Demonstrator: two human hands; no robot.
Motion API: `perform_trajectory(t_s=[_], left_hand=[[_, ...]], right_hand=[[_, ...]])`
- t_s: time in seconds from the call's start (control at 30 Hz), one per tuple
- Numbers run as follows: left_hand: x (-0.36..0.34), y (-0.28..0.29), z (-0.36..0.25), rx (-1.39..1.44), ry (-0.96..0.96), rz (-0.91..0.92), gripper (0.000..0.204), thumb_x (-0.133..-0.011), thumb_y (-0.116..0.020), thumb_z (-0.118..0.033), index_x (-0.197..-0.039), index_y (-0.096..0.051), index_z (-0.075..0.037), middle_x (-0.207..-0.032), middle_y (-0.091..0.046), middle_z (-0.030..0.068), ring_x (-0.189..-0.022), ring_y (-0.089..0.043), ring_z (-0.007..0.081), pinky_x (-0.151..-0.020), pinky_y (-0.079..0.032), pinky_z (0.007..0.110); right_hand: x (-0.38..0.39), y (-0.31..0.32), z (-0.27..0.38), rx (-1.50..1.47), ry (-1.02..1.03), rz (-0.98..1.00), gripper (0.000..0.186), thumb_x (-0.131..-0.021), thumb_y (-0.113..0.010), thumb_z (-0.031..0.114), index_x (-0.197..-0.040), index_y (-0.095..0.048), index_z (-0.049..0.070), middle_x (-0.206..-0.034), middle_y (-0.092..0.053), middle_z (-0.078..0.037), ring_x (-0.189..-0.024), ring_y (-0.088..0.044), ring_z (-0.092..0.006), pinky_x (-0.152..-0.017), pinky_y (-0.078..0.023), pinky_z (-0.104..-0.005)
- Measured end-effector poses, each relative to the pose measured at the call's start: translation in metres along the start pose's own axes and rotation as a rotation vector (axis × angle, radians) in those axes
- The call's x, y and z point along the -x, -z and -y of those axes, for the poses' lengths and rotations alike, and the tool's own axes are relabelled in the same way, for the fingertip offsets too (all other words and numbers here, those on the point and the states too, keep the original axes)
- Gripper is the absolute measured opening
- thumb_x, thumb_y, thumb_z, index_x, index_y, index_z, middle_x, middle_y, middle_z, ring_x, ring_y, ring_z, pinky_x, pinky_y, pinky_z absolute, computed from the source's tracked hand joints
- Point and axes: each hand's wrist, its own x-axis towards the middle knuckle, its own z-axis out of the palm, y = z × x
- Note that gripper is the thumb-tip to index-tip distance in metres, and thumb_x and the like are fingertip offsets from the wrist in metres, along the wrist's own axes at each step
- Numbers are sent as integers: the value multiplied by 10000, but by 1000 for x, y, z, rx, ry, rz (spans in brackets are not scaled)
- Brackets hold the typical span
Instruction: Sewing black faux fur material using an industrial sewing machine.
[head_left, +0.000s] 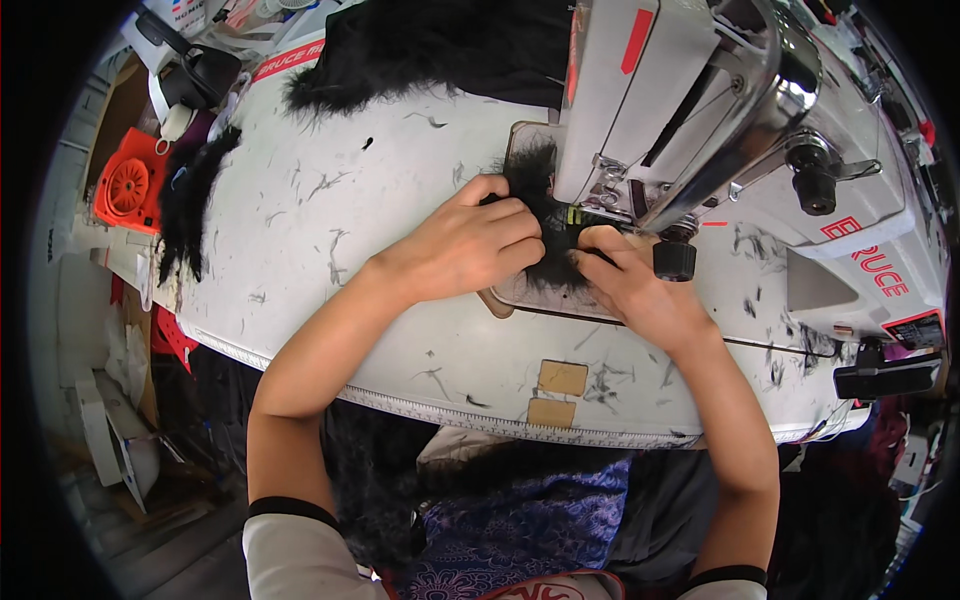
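Note:
A strip of black fluffy trim (543, 264) lies on the bed plate of a white industrial sewing machine (840, 180), close by the needle area. My left hand (470, 245) has its fingers curled onto the trim's left side, gripping it. From the right, my right hand (640, 290) pinches the trim just in front of the presser foot, thumb and fingers close together. My fingers partly cover the trim, and the machine head hides the stitching point.
Black fabric with fluffy edging (440, 50) is heaped at the back. On the left lie a black fluffy piece (190, 210) and an orange-red device (130, 185). Loose black fibres dot the white table (300, 240); a measuring tape (480, 419) follows its front edge. Dark and purple patterned cloth (530, 530) lies below.

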Motion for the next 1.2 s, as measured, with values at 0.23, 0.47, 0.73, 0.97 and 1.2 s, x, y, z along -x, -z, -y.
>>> perform_trajectory(t_s=[0.23, 0.47, 0.73, 0.97, 1.2], left_hand=[[12, 10, 3, -38, -54, 130, 196, -684, -545, -134, -866, -582, -71, -838, -546, 7, -782, -525, 150, -797, -348, 329], [10, -2, 6, -21, -48, 16, 267, -653, -563, -145, -906, -615, -77, -955, -594, 4, -771, -506, 149, -716, -363, 292], [-9, -17, 14, -81, -37, -112, 221, -660, -558, -126, -871, -612, -86, -897, -592, -27, -783, -497, 147, -746, -366, 292], [-9, -14, 16, -94, -8, -54, 211, -653, -555, -123, -857, -603, -101, -830, -556, -56, -783, -494, 135, -741, -363, 284], [-9, -15, 19, -31, -56, -96, 224, -647, -549, -116, -865, -599, -97, -866, -557, -64, -794, -502, 123, -741, -369, 279]], right_hand=[[3, -7, -5, -94, 63, -64, 228, -663, -629, 56, -889, -600, 55, -1047, -569, -16, -762, -568, -179, -634, -458, -287], [4, -5, -6, -76, 46, -68, 280, -639, -634, 23, -915, -603, 56, -1012, -592, -42, -811, -592, -189, -672, -482, -272], [12, -6, -15, 53, -89, -123, 404, -592, -649, -1, -981, -594, 89, -981, -614, -41, -851, -603, -213, -707, -489, -301], [12, -6, -14, 83, -140, -53, 384, -627, -630, 17, -997, -596, 114, -963, -611, -29, -813, -602, -211, -681, -480, -320], [10, 0, -12, 186, -130, 98, 411, -692, -589, 28, -1088, -559, 134, -1052, -586, 8, -828, -600, -191, -665, -479, -301]])
